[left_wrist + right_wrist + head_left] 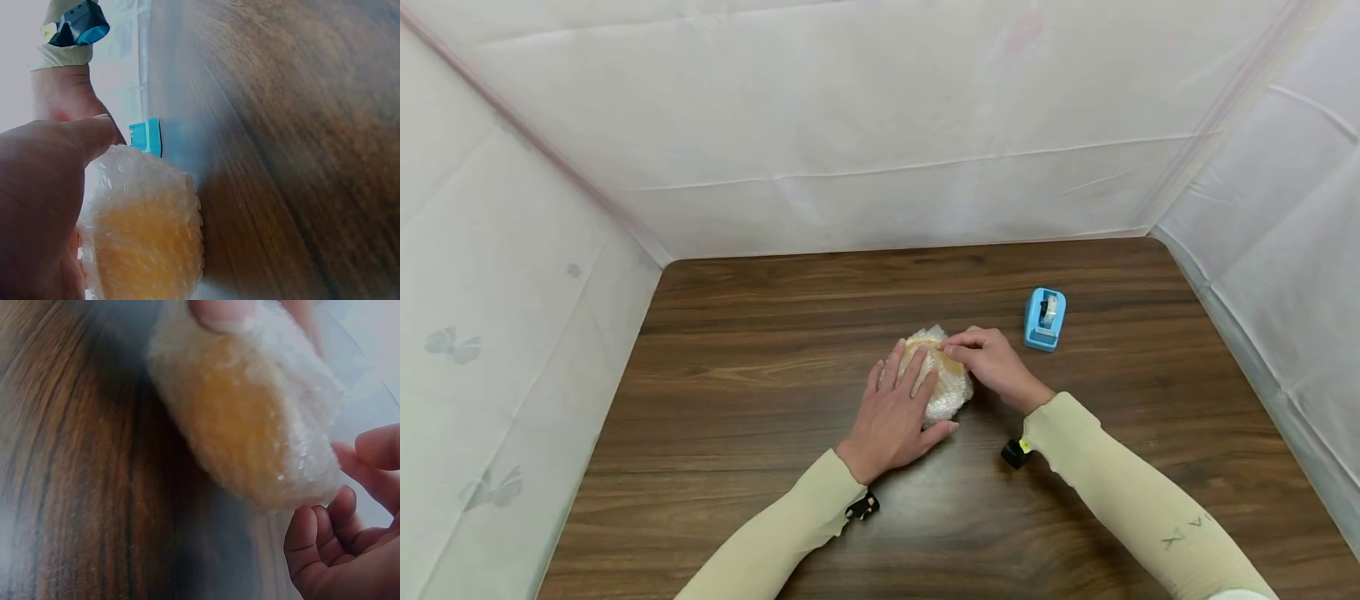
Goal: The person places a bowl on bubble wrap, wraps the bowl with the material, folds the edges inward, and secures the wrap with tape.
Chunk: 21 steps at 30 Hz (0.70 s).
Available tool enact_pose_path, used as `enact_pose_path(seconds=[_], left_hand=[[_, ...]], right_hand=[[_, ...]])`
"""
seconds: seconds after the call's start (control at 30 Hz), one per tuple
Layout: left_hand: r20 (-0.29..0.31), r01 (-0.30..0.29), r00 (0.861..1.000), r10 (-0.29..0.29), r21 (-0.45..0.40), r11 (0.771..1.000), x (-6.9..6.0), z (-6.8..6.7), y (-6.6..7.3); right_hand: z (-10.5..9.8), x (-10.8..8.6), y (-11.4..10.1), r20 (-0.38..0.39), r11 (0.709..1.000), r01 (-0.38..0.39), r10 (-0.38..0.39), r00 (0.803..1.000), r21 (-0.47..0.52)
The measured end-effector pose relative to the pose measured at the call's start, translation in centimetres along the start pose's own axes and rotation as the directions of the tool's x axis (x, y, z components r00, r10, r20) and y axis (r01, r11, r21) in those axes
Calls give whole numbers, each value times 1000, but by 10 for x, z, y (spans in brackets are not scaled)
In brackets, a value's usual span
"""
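Note:
A round, yellowish object in clear bubble wrap (pixel 951 396) lies on the table; what it is cannot be made out through the wrap. My left hand (pixel 891 417) rests on its left side, fingers spread nearly straight across the top. At the far right edge of the bundle, my right hand (pixel 996 367) pinches the bubble wrap between curled fingers and thumb. The right wrist view shows those fingers (pixel 306 540) against the end of the wrapped bundle (pixel 231 425). In the left wrist view, the left thumb lies beside the bubble-wrapped object (pixel 150 237).
A light blue tape dispenser (pixel 1037 335) with a roll of tape stands beyond the right hand. Whitish sheets (pixel 880 125) hang behind and at both sides of the dark wooden table (pixel 760 333). Small black devices (pixel 1015 453) are strapped at both wrists.

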<state>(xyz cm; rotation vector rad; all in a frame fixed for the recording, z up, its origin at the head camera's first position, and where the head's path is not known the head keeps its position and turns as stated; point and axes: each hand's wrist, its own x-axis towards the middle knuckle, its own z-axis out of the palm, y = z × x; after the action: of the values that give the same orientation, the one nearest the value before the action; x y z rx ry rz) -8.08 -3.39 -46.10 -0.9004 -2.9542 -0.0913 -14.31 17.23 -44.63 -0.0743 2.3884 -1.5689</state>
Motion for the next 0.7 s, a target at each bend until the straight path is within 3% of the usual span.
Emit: enact_pose_path(seconds=[0.4, 0.7], left_hand=[[-37, -60, 998, 60, 23, 998, 2, -4, -1], [10, -86, 996, 85, 58, 995, 8, -11, -3]], right_hand=[[3, 0, 6, -25, 998, 19, -21, 999, -52], [4, -1, 5, -38, 979, 57, -66, 997, -196]])
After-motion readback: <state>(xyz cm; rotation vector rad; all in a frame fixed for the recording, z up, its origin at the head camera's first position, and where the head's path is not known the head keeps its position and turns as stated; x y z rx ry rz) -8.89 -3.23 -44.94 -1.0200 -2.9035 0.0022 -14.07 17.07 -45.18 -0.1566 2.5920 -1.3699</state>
